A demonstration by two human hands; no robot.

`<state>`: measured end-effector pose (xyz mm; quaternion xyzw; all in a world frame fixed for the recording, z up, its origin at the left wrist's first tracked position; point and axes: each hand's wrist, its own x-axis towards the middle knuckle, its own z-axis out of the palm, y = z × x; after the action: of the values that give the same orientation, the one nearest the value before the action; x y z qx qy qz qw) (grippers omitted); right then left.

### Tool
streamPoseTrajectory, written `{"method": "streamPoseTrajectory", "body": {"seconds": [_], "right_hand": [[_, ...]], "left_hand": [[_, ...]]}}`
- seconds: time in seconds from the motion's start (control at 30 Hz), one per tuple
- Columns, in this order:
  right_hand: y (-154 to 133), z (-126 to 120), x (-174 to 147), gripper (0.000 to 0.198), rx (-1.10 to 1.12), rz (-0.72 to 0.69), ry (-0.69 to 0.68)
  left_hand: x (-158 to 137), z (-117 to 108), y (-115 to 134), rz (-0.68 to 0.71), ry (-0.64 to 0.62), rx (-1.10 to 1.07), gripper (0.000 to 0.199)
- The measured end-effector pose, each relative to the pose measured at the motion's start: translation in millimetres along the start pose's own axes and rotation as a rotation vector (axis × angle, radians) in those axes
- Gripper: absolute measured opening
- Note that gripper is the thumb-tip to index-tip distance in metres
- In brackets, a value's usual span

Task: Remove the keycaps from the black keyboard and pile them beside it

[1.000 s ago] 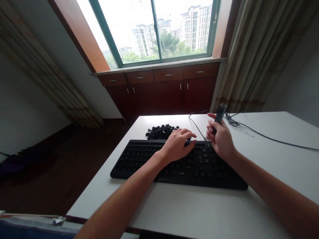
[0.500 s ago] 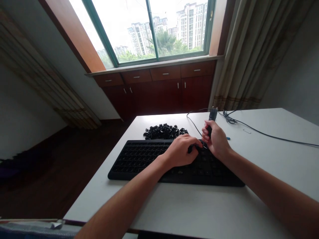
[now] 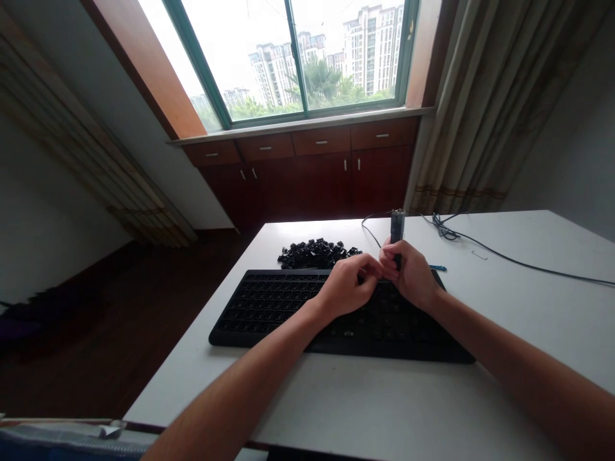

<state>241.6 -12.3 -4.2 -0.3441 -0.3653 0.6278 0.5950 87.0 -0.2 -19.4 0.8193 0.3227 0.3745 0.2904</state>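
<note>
A black keyboard (image 3: 269,301) lies on the white table, and its left part shows rows of sockets without keycaps. My right hand (image 3: 410,269), closed, grips a black-handled tool (image 3: 397,227) upright over the keyboard's upper right; the tool's lower end is hidden. Just left of it, my left hand (image 3: 353,282) hovers with curled fingers pinched together, their tips meeting my right fingers. Whatever the left fingers hold, if anything, is hidden. Behind the keyboard is a heap of loose black keycaps (image 3: 317,254).
A dark cable (image 3: 519,261) with a bundled coil (image 3: 446,227) runs along the right side of the white table (image 3: 528,320). Near it lie a bent wire piece (image 3: 479,255) and a thin blue rod (image 3: 438,267). Wooden cabinets (image 3: 307,182) stand beyond.
My right hand has shifted left and the tool in it now stands more upright. My left hand has drawn slightly left, its fingertips now off the keyboard and against the right hand.
</note>
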Motion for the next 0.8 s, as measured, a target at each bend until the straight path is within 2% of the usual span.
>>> {"method": "streamPoseTrajectory", "body": {"seconds": [0.13,0.27,0.37,0.47,0.6,0.73,0.8], "right_hand": [[1,-5,-1,0.020,0.057,-0.040,-0.129],[-2,-8,3,0.022,-0.107,-0.071,-0.050],[-5,-7,5,0.022,-0.230,-0.088,-0.040],[-3,-5,2,0.023,-0.220,-0.095,-0.076],[4,-6,-7,0.015,-0.201,-0.157,-0.173],[10,-10,-10,0.012,-0.289,-0.256,-0.155],[13,-11,-9,0.011,-0.444,-0.314,-0.140]], "left_hand": [[3,0,-5,-0.144,0.112,-0.124,0.021],[4,0,-5,-0.167,0.094,-0.171,0.014],[3,0,-1,-0.128,0.070,-0.137,0.014],[2,0,2,-0.102,0.066,-0.142,0.019],[0,-1,4,-0.079,0.120,-0.193,0.032],[-3,-1,8,0.108,0.067,-0.245,0.045],[-5,0,11,0.171,0.016,-0.218,0.054]]}}
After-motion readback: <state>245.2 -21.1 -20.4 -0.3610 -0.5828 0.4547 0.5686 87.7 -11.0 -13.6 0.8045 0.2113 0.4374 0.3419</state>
